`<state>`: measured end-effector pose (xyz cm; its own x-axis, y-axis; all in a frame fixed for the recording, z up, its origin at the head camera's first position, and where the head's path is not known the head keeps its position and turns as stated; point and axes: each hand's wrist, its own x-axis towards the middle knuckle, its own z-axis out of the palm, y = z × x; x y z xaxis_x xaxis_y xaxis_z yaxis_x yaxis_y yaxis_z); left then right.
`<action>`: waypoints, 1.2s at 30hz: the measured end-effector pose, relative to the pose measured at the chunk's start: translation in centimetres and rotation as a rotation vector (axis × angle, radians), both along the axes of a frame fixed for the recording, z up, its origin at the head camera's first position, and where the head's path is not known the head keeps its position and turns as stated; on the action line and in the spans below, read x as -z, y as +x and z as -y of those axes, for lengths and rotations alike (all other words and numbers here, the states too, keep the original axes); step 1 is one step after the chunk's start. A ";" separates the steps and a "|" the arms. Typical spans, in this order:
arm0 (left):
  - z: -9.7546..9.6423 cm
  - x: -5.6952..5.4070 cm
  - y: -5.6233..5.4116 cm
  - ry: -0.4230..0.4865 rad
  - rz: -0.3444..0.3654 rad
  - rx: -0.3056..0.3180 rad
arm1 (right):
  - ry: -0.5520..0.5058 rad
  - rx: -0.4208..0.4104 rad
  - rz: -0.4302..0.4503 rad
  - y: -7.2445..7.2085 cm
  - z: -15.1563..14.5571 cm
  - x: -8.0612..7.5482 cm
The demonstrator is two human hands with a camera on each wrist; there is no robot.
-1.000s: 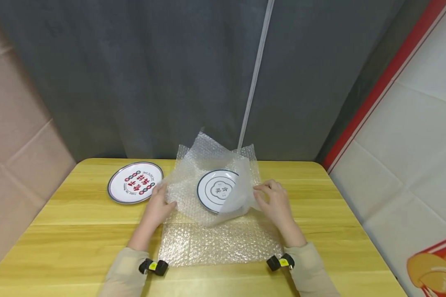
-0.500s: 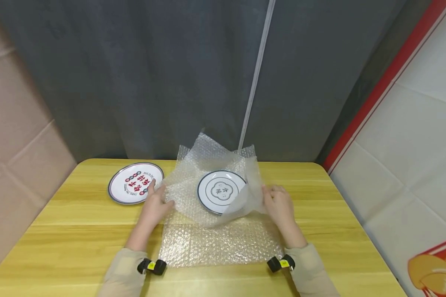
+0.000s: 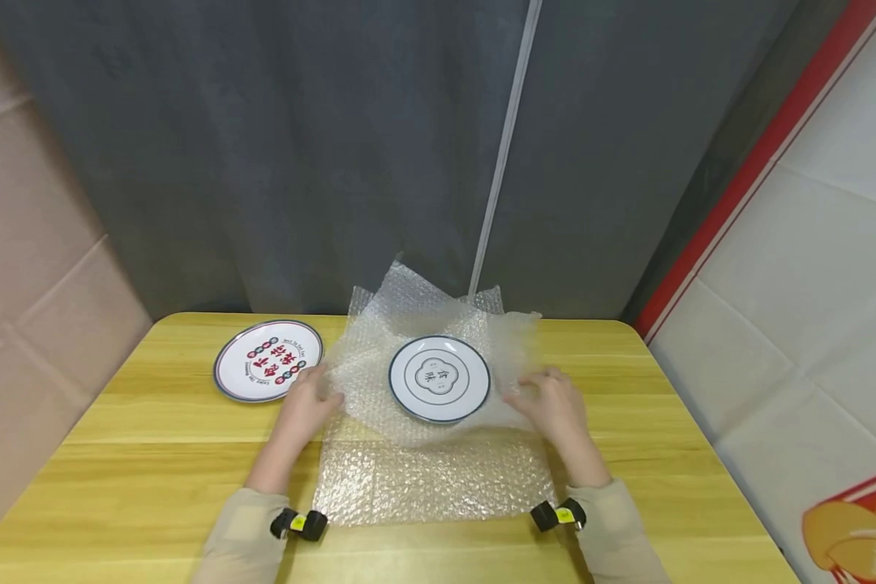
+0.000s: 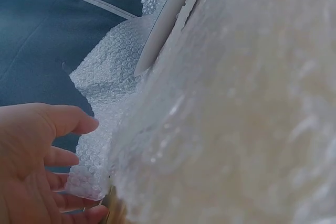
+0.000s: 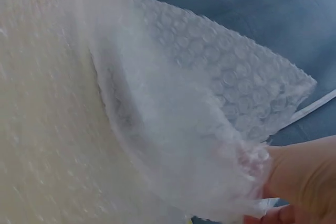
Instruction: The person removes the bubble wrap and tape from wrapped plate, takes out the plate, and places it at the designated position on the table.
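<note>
A round white plate (image 3: 440, 379) with a dark rim and black characters lies face up on a rumpled bubble wrap sheet (image 3: 368, 397). A second bubble wrap sheet (image 3: 438, 483) is spread beneath it. My left hand (image 3: 307, 410) rests at the upper sheet's left edge; in the left wrist view its thumb stands apart from its loosely bent fingers (image 4: 62, 156), which meet the wrap's corner. On the right, my right hand (image 3: 555, 405) is blurred at the opened flap, thumb and fingers apart; in the right wrist view the wrap partly covers its thumb.
An oval white plate (image 3: 268, 361) with red characters lies left of the wrap, close beyond my left hand. The wooden table (image 3: 153, 462) ends at a dark grey curtain (image 3: 299, 162). A white wall panel (image 3: 788, 268) stands at the right.
My right hand has drawn the wrap flap rightward off the round plate, uncovering its whole face. The flap now spreads to the right. My left hand has stayed at the left edge.
</note>
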<state>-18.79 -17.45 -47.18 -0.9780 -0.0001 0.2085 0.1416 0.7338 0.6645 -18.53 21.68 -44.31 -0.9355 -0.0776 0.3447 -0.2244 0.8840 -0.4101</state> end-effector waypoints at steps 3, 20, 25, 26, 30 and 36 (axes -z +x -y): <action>0.0 0.1 0.0 -0.007 0.039 0.004 | 0.034 -0.007 0.070 0.0 -0.3 0.0; -0.7 0.3 0.6 -0.185 0.146 0.033 | 0.131 0.001 0.286 -0.1 -1.0 0.3; -0.9 0.5 0.7 -0.223 0.125 0.033 | 0.115 0.015 0.254 -0.2 -1.1 0.5; -0.9 0.5 0.8 -0.225 0.121 0.034 | 0.116 0.019 0.250 -0.2 -1.1 0.6; -0.9 0.4 0.9 -0.252 0.118 0.042 | 0.146 0.026 0.238 -0.3 -1.1 0.8; -0.9 0.6 0.6 -0.245 0.163 0.068 | 0.192 -0.036 0.258 -0.4 -1.1 1.4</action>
